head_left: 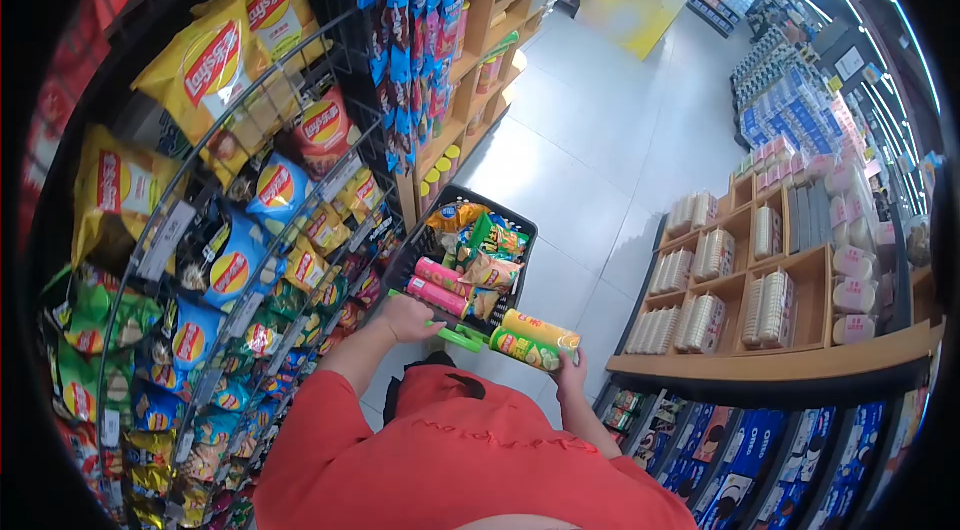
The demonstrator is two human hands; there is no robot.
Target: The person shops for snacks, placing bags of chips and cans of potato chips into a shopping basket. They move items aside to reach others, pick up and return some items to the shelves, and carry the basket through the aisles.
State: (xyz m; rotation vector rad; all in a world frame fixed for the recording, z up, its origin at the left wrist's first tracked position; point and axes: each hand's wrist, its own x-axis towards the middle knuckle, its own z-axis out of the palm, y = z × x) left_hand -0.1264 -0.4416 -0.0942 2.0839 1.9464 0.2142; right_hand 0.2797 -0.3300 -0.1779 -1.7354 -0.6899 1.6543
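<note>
My left hand (pixel 408 318) is closed on the green handle (pixel 462 337) of a black shopping cart (pixel 525 227). In the cart lie snack bags (pixel 493 271) in green, orange and tan, and two pink canisters (pixel 440 295) near the handle side. My right hand (pixel 570 375) grips two chip canisters at their right ends, a yellow one (pixel 541 329) and a green one (pixel 524 350), held side by side just right of the handle.
Wire racks of chip bags (pixel 230 265) rise on the left. Beyond them stands a wooden shelf (pixel 490 25). A wooden display (pixel 770 355) with white packs is on the right, above blue cookie packs (pixel 758 442). A tiled aisle (pixel 585 130) runs ahead towards a yellow board (pixel 630 8).
</note>
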